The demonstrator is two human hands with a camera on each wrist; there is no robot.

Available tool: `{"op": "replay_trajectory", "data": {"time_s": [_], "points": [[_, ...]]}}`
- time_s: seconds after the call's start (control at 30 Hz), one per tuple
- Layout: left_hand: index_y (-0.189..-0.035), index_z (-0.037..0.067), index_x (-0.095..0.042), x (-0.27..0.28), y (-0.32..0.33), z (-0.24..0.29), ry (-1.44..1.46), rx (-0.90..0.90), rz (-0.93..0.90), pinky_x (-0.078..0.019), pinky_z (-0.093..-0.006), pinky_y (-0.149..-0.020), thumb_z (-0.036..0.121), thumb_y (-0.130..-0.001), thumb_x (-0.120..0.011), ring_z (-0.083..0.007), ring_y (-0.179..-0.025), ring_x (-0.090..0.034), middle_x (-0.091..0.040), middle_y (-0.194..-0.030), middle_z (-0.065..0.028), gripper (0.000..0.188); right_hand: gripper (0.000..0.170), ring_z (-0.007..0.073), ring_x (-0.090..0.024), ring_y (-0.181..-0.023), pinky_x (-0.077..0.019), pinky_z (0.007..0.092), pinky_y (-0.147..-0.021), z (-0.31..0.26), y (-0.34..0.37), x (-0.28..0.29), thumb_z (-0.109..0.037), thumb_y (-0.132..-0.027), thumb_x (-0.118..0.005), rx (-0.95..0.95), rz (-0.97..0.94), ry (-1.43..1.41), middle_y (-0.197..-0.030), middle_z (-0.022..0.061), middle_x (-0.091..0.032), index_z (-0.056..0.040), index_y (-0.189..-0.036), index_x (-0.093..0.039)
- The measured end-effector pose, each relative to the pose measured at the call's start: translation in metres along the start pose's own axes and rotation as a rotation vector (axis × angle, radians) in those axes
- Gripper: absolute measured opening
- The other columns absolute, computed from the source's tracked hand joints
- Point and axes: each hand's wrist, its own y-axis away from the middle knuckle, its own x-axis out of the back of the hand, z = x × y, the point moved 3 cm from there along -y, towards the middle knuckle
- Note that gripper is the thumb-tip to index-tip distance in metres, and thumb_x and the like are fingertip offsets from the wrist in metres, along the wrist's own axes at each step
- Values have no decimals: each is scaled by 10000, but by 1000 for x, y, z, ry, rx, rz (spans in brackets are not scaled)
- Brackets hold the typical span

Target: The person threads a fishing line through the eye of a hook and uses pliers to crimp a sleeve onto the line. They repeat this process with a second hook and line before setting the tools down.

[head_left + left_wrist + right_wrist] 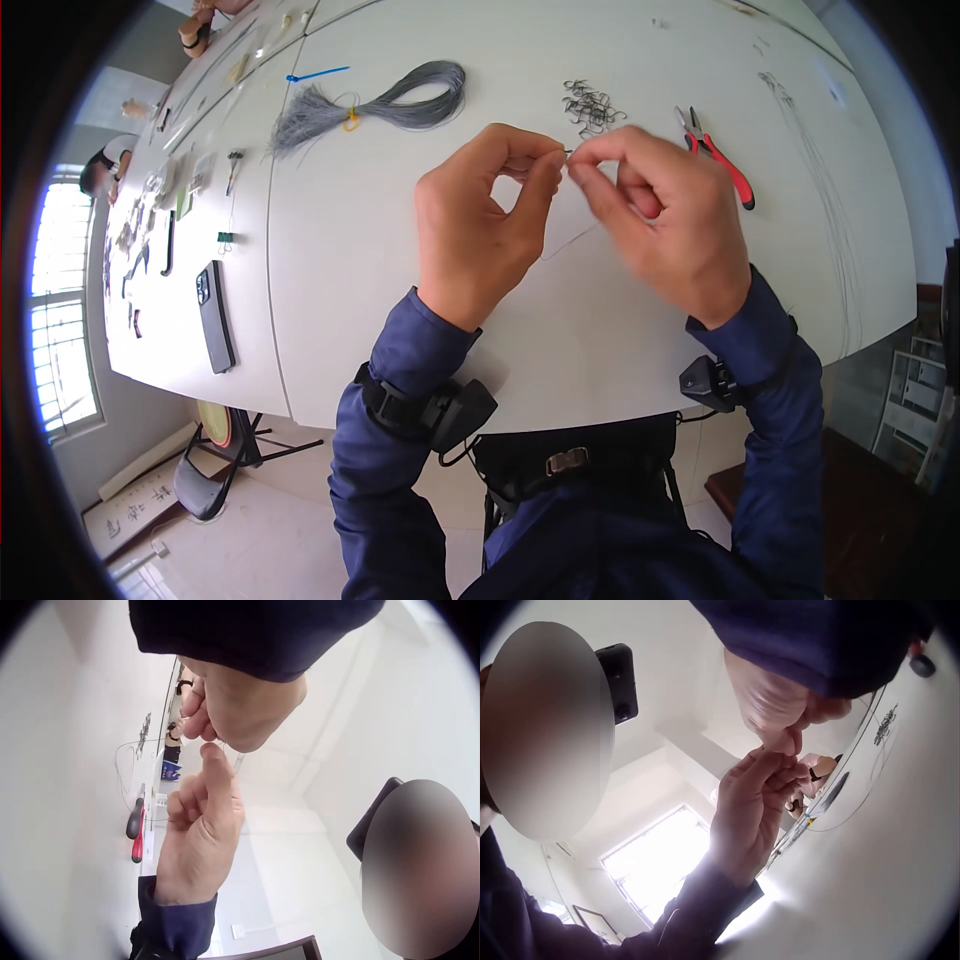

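Fingers (546,175) of left hand (475,215) and right hand (668,215) are pinching a tiny dark piece (568,151).
A hair-thin, pale strand (572,243) is curving nearby.

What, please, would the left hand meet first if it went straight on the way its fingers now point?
Probably the right hand, whose fingertips lie just beyond those of the left hand, though the depth is unclear.

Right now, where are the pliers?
Head view: on the table, right of the pile of small hooks, just beyond the right hand.
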Motion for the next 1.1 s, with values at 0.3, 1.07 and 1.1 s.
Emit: {"op": "replay_trajectory", "data": {"time_s": [0.3, 1.07, 1.1], "points": [[-972, -56, -656, -6, 4, 6, 54, -8, -146, -546, -261, -758, -8, -940, -684, -140, -794, -683, -706, -883, -87, 65, 142, 61, -323, -511, -283, 265, -492, 40, -6, 3, -173, -921, -726, -289, -101, -314, -555, -25, -357, -32, -931, -706], [-910, -13, -671, -5, 4, 0, 104, -83, 14, -537, -254, -692, -11, -891, -704, -130, -725, -694, -728, -801, -75, 38, 198, 12, -345, -513, -260, 240, -486, 38, 0, -6, -189, -944, -693, -456, -240, -513, -562, -83, -439, 8, -954, -712], [-913, -12, -671, -4, 3, -1, 99, -70, 32, -538, -255, -695, -12, -888, -708, -127, -726, -692, -727, -801, -71, 45, 192, 12, -342, -506, -256, 241, -482, 33, -1, -5, -183, -943, -688, -476, -260, -496, -555, -82, -434, 7, -950, -709]]}}
